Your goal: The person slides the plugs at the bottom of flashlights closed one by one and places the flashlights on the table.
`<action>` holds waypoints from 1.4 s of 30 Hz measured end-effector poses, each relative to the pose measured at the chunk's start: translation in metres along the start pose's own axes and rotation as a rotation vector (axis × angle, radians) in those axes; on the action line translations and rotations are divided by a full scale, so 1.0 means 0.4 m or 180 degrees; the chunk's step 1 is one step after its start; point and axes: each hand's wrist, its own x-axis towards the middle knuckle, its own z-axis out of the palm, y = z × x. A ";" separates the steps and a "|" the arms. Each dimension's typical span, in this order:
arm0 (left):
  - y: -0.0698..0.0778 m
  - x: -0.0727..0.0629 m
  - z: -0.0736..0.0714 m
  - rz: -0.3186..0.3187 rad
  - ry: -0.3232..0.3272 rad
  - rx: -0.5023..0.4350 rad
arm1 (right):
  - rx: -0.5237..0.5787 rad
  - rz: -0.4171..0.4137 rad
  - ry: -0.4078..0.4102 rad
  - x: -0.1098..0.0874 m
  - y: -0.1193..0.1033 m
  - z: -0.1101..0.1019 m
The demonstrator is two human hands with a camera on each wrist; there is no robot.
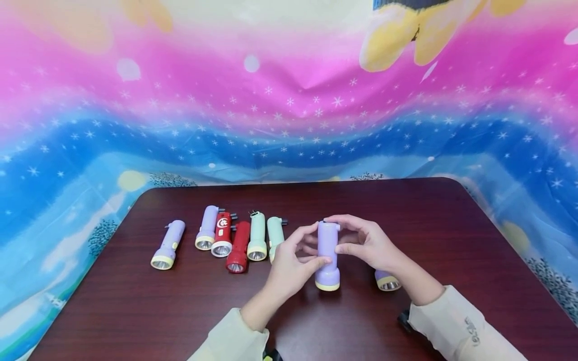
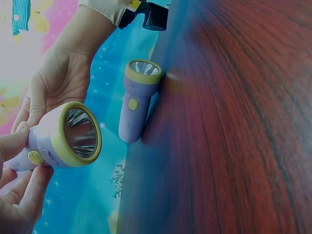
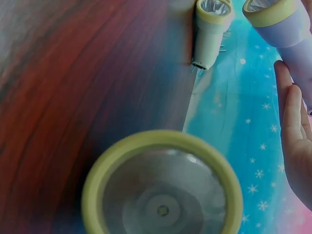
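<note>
A purple flashlight (image 1: 328, 250) with a yellow rim is held off the table, its lens end toward me. My left hand (image 1: 291, 263) grips its body, thumb in front and fingers behind. At the tail, my right hand (image 1: 370, 243) pinches it from the other side. The left wrist view shows the left hand's fingers (image 2: 34, 192) by the yellow switch of this flashlight (image 2: 75, 134). Another purple flashlight (image 1: 387, 281) lies beneath the right forearm, partly hidden; its lens (image 3: 163, 195) fills the bottom of the right wrist view.
Left of the hands lie purple (image 1: 209, 225), red-and-white (image 1: 222, 233), red (image 1: 239, 245) and mint flashlights (image 1: 257, 235); another mint one (image 1: 274, 230) is partly behind the left hand. A lone purple flashlight (image 1: 169, 244) lies farther left. The dark wooden table (image 1: 113, 311) meets a patterned cloth (image 1: 293, 145).
</note>
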 end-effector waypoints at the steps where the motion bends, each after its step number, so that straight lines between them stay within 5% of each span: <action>1: 0.000 0.001 0.003 -0.0004 -0.0008 0.0008 | 0.0009 0.0013 0.0010 -0.002 0.002 -0.002; 21: -0.002 0.034 0.038 -0.0023 -0.0070 0.0044 | -0.0084 0.0187 0.0118 -0.016 0.021 -0.040; 33: -0.018 0.054 0.045 -0.0091 -0.0477 0.0167 | -0.0038 0.0345 -0.0009 -0.029 0.042 -0.071; 42: -0.030 0.063 0.062 -0.0064 -0.0440 0.0138 | -0.0201 0.0353 0.0000 -0.031 0.061 -0.084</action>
